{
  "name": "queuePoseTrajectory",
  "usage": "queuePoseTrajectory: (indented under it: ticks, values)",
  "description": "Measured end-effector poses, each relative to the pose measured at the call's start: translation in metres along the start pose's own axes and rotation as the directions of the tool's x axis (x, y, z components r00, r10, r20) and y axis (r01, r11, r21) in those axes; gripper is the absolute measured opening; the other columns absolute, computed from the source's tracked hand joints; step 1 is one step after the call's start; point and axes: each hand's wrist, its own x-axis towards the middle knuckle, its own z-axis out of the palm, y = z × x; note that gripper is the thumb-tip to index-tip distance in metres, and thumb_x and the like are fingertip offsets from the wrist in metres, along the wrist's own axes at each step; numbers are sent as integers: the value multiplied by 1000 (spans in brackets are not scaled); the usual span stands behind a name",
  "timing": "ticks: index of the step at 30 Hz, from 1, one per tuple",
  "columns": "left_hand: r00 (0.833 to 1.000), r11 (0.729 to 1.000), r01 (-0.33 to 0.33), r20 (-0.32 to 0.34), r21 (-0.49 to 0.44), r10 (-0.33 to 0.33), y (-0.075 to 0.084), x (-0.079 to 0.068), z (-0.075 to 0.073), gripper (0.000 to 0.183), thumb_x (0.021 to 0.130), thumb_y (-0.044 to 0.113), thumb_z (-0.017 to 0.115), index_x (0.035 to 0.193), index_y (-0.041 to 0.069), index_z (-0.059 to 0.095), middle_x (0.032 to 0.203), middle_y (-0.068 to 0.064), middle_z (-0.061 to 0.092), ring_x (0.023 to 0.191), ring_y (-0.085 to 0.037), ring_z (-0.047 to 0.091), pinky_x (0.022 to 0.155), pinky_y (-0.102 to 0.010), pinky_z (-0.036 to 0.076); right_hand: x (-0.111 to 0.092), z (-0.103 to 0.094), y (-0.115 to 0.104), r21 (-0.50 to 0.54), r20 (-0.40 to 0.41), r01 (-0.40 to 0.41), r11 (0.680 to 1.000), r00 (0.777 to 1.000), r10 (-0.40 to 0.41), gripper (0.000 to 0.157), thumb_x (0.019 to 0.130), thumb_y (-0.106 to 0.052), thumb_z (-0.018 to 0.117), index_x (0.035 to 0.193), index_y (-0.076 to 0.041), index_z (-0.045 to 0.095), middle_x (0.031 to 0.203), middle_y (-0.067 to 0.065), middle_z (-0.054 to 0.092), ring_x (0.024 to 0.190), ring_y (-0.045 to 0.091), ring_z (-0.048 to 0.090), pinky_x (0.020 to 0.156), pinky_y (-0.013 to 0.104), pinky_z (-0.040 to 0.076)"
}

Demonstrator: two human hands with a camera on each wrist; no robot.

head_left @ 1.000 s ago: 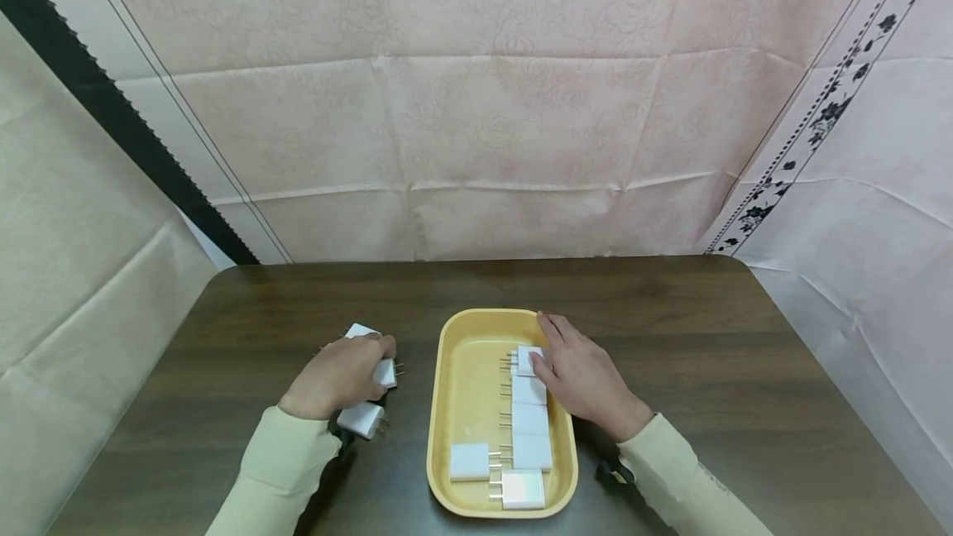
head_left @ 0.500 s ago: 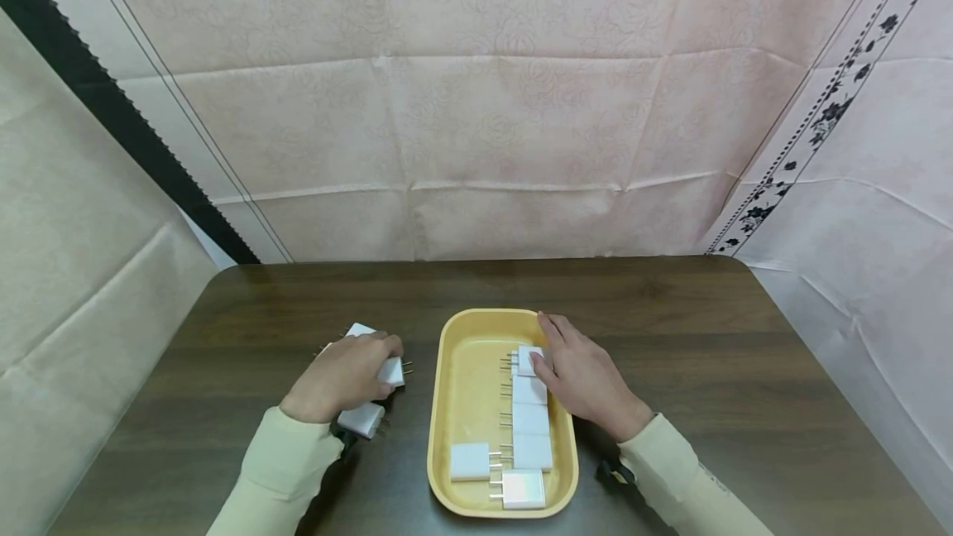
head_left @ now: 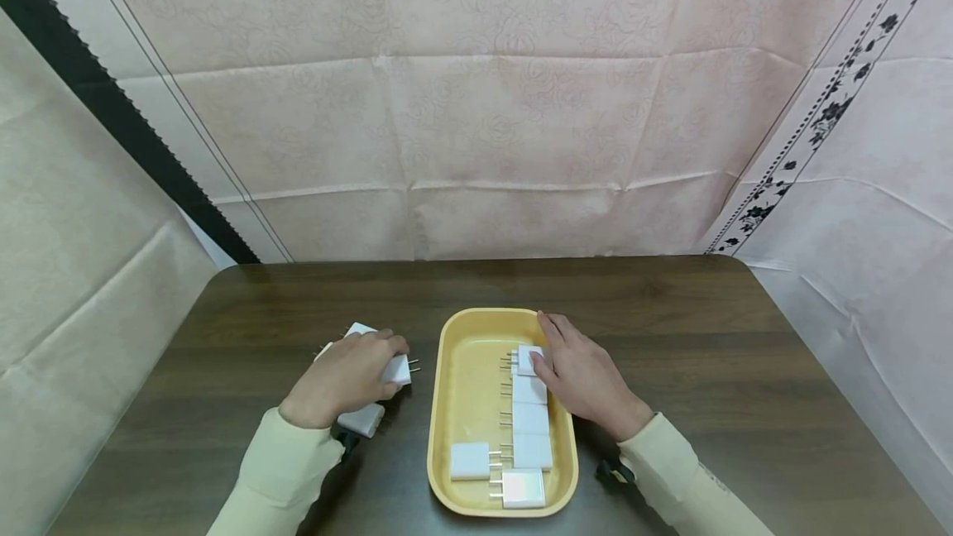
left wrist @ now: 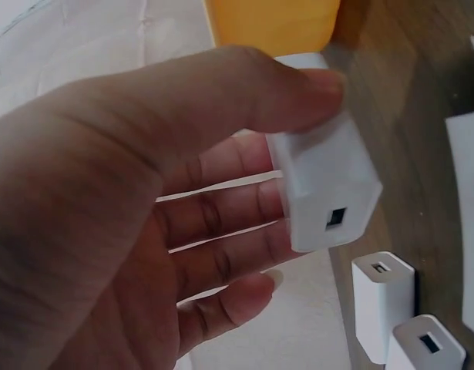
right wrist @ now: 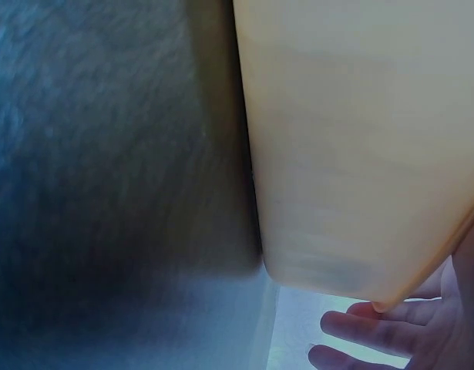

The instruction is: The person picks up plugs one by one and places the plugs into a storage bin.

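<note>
My left hand pinches a white USB wall charger between thumb and fingers, left of the yellow tray. In the left wrist view the thumb lies across this charger, and its port shows on the near end. Two metal prongs point toward the tray in the head view. My right hand rests at the tray's right rim, fingers extended along the outside, thumb reaching over the rim by a white charger. The right wrist view shows these fingers spread past the tray's corner.
Inside the tray, several white chargers form a column on the right, with another charger at the lower left. More chargers lie on the dark wooden table around my left hand, one charger near the wrist. A pale cloth hangs behind.
My left hand has shifted slightly right with the charger, bringing its prongs closer to the tray. The right hand, the tray and the chargers in it stay put.
</note>
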Motion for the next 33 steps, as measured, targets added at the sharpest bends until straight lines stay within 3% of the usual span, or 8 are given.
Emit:
queuePoseTrajectory:
  ticks: [19,33]
  values:
    - [997,996,-51,-49,70,54,15,-6,-12,36,81,25,82,114,11,73,104,-3,69,84,-16,61,77,-39,53,0,0,1,4,6,0,1000,1000,0,67,100,-36,59,152,1,41,147,18,52,125,31,62,102,49,52]
    - [985,985,-124,-109,124,137,30,-14,-23,39,83,29,82,116,10,73,102,-4,70,83,-15,64,73,-35,54,0,0,-1,8,15,-11,1000,1000,11,67,100,-36,58,153,0,40,148,17,51,125,30,61,102,48,51]
